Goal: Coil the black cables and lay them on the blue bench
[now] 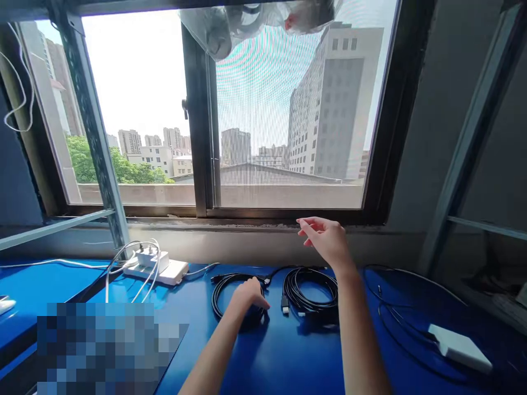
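A coiled black cable [220,285] lies at the middle of the blue desk. My left hand [249,293] is closed on its right side, thumb pointing right; the fingertips are hidden behind the hand. To its right lies a second, thicker black cable coil [292,285], with a connector plug [285,304] at its lower left. Above and behind that coil, my right hand [325,236] is raised before the wall below the window. Its fingers are loosely bent and apart, with nothing visible between them. My right forearm covers the right edge of the second coil.
A white power strip [175,272] with plugged-in adapters and looping wires sits back left. At right, a white box [459,346] connects to black cables on the blue desk [296,362]. Metal frame posts [93,120] flank the window. A blurred patch covers the lower left.
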The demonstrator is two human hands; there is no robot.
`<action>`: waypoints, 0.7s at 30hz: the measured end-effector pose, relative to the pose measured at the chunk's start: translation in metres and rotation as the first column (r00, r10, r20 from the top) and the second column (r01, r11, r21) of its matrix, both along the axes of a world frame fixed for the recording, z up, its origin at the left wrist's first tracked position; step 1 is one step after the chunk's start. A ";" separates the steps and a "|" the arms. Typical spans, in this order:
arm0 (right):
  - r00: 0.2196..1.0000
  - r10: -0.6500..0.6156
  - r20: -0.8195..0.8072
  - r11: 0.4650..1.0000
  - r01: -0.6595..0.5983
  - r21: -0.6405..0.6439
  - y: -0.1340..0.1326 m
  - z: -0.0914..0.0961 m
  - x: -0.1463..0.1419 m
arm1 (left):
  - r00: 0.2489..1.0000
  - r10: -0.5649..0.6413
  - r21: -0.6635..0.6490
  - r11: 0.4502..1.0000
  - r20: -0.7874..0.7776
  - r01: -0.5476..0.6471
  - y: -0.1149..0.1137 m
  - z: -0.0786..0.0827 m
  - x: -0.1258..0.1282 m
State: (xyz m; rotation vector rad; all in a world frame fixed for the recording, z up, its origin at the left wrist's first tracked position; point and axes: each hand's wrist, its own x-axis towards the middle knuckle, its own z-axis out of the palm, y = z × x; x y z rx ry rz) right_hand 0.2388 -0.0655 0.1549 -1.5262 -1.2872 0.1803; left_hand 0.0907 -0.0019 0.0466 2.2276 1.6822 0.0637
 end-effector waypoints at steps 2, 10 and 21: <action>1.000 -0.003 0.010 1.000 0.003 -0.001 0.000 0.000 -0.005 | 1.000 0.010 0.031 0.999 -0.013 -0.010 -0.005 -0.011 0.002; 0.997 0.030 0.077 0.999 -0.028 -0.022 -0.005 0.001 -0.029 | 0.997 0.055 0.182 0.981 0.061 -0.066 -0.025 -0.041 0.000; 0.979 -0.024 0.202 0.999 0.032 -0.037 -0.005 -0.005 -0.058 | 0.986 0.075 0.139 0.986 0.151 -0.097 -0.030 -0.044 -0.005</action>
